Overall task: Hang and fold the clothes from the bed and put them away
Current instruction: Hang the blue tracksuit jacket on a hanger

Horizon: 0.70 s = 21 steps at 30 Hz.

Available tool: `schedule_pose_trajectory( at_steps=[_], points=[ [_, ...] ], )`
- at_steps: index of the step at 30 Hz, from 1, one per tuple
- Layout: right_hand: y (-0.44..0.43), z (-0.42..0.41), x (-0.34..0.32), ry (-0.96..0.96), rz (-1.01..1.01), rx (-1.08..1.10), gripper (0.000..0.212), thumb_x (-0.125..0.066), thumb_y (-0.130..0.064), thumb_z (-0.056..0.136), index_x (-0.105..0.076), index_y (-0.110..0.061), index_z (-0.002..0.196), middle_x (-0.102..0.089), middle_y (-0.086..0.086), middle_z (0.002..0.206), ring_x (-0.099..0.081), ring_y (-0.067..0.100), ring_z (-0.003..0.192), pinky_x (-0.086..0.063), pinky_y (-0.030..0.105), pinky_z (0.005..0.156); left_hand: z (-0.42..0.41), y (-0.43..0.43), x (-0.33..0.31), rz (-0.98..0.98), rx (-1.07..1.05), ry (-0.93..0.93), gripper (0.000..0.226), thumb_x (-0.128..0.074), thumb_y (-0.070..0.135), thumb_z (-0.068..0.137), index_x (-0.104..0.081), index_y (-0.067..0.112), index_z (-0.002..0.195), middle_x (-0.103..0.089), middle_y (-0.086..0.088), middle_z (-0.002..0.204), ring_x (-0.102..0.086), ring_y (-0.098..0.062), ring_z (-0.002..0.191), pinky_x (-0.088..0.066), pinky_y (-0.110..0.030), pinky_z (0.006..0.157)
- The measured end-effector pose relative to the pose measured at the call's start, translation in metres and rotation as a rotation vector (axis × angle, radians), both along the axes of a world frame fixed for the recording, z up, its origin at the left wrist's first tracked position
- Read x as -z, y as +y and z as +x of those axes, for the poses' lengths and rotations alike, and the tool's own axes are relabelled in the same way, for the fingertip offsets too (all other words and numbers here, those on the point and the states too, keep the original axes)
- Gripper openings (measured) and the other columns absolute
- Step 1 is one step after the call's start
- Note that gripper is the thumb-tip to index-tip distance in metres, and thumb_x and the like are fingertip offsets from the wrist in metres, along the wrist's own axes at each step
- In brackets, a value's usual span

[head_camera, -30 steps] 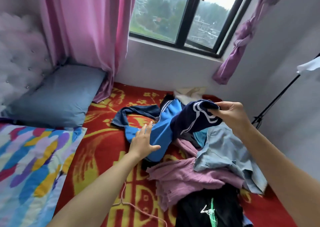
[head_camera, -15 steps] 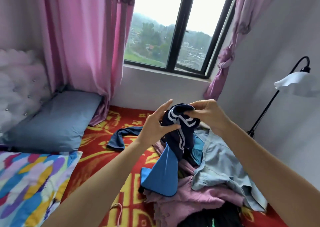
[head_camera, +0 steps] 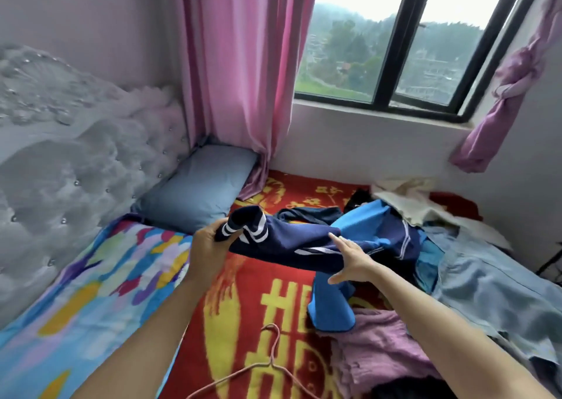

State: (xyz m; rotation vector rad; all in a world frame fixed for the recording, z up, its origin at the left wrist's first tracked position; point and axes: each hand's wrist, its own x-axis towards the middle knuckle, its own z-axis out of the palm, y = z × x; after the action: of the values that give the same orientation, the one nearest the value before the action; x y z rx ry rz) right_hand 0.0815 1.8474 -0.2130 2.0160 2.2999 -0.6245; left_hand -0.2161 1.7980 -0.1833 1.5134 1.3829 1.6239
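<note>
A navy and bright blue jacket (head_camera: 307,243) with white stripes stretches above the red bed blanket (head_camera: 258,307). My left hand (head_camera: 209,246) grips its striped cuff end, pulled out to the left. My right hand (head_camera: 352,261) lies against the navy sleeve with fingers straight, thumb under the cloth. The jacket's blue part hangs down to the pile of clothes: a purple garment (head_camera: 386,350), a light blue shirt (head_camera: 498,295), a cream cloth (head_camera: 419,200). A pink hanger (head_camera: 267,365) lies on the blanket near me.
A grey pillow (head_camera: 197,191) sits at the tufted headboard (head_camera: 60,155). A multicoloured quilt (head_camera: 76,292) covers the bed's left side. Pink curtains (head_camera: 237,79) and the window (head_camera: 389,48) are behind the bed, with the wall along the right.
My left hand has taken the jacket's cuff and drawn it left and down. My right hand let go of its pinch and now rests flat on the sleeve. The view swung left.
</note>
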Motion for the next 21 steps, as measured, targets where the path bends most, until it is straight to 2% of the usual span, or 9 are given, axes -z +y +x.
schedule_pose_trajectory(
  at_steps=[3, 6, 9, 11, 12, 13, 15, 18, 21],
  points=[
    [0.01, -0.043, 0.032, -0.166, 0.185, -0.111, 0.113, -0.075, -0.041, 0.072, 0.005, -0.027, 0.15, -0.006, 0.006, 0.158, -0.007, 0.023, 0.145, -0.025, 0.039, 0.112, -0.045, -0.022, 0.005, -0.063, -0.143, -0.061, 0.008, -0.067, 0.0, 0.081, -0.061, 0.006, 0.08, -0.055, 0.025, 0.046, -0.048, 0.01, 0.047, -0.037, -0.009, 0.053],
    [0.026, -0.064, 0.036, -0.165, 0.39, -0.054, 0.099, -0.07, -0.041, 0.078, -0.004, -0.026, 0.15, -0.014, 0.008, 0.156, -0.011, 0.024, 0.144, -0.025, 0.037, 0.111, -0.095, -0.047, -0.001, -0.089, -0.298, -0.211, 0.018, -0.065, 0.001, 0.082, -0.059, 0.011, 0.069, -0.054, 0.016, 0.047, -0.043, 0.004, 0.049, -0.041, -0.024, 0.056],
    [0.043, -0.09, 0.043, -0.239, 0.267, -0.151, 0.071, -0.064, -0.046, 0.081, -0.032, -0.034, 0.143, -0.019, 0.004, 0.155, -0.01, 0.022, 0.144, -0.023, 0.037, 0.11, -0.163, -0.079, -0.003, -0.078, -0.515, -0.361, 0.022, -0.065, 0.003, 0.084, -0.058, 0.019, 0.07, -0.056, 0.008, 0.058, -0.044, -0.008, 0.061, -0.039, -0.029, 0.061],
    [0.044, -0.115, 0.056, -0.24, 0.175, -0.24, 0.04, -0.061, -0.042, 0.085, -0.056, -0.034, 0.124, -0.037, -0.001, 0.146, -0.024, 0.018, 0.139, -0.028, 0.033, 0.104, -0.203, -0.1, -0.007, -0.073, -0.64, -0.447, 0.021, -0.062, 0.005, 0.086, -0.056, 0.02, 0.072, -0.056, 0.014, 0.05, -0.044, -0.002, 0.053, -0.037, -0.022, 0.053],
    [0.041, -0.127, 0.065, -0.215, 0.136, -0.276, 0.031, -0.059, -0.038, 0.087, -0.06, -0.033, 0.117, -0.046, -0.004, 0.14, -0.034, 0.017, 0.134, -0.032, 0.031, 0.099, -0.219, -0.107, -0.01, -0.075, -0.699, -0.46, 0.02, -0.061, 0.006, 0.087, -0.056, 0.019, 0.073, -0.056, 0.015, 0.047, -0.045, 0.0, 0.05, -0.037, -0.019, 0.049],
    [0.038, -0.141, 0.075, -0.179, 0.095, -0.307, 0.031, -0.059, -0.036, 0.087, -0.06, -0.031, 0.118, -0.05, -0.005, 0.136, -0.04, 0.017, 0.129, -0.036, 0.03, 0.095, -0.234, -0.114, -0.011, -0.093, -0.751, -0.454, 0.016, -0.061, 0.007, 0.088, -0.057, 0.016, 0.074, -0.057, 0.014, 0.047, -0.049, -0.002, 0.053, -0.04, -0.017, 0.048],
    [0.029, -0.169, 0.087, -0.134, 0.006, -0.343, 0.046, -0.061, -0.038, 0.086, -0.051, -0.028, 0.13, -0.049, -0.002, 0.138, -0.041, 0.021, 0.129, -0.038, 0.032, 0.096, -0.256, -0.124, 0.001, -0.228, -0.828, -0.358, 0.011, -0.066, 0.012, 0.086, -0.062, 0.002, 0.086, -0.062, 0.0, 0.064, -0.054, -0.016, 0.072, -0.048, -0.028, 0.061],
    [0.021, -0.2, 0.093, -0.156, -0.052, -0.369, 0.065, -0.062, -0.044, 0.084, -0.036, -0.024, 0.141, -0.044, 0.006, 0.139, -0.036, 0.026, 0.131, -0.037, 0.036, 0.1, -0.267, -0.134, 0.053, -0.557, -0.828, -0.191, 0.037, -0.075, 0.027, 0.076, -0.064, -0.001, 0.097, -0.064, -0.019, 0.093, -0.06, -0.028, 0.083, -0.048, -0.043, 0.073],
    [0.022, -0.204, 0.097, -0.147, -0.083, -0.351, 0.062, -0.06, -0.044, 0.087, -0.036, -0.023, 0.141, -0.044, 0.007, 0.137, -0.035, 0.028, 0.13, -0.038, 0.038, 0.099, -0.239, -0.129, 0.106, -0.847, -0.756, -0.064, 0.057, -0.073, 0.026, 0.081, -0.052, -0.002, 0.126, -0.055, -0.024, 0.127, -0.056, -0.037, 0.113, -0.044, -0.042, 0.094]
  ],
)
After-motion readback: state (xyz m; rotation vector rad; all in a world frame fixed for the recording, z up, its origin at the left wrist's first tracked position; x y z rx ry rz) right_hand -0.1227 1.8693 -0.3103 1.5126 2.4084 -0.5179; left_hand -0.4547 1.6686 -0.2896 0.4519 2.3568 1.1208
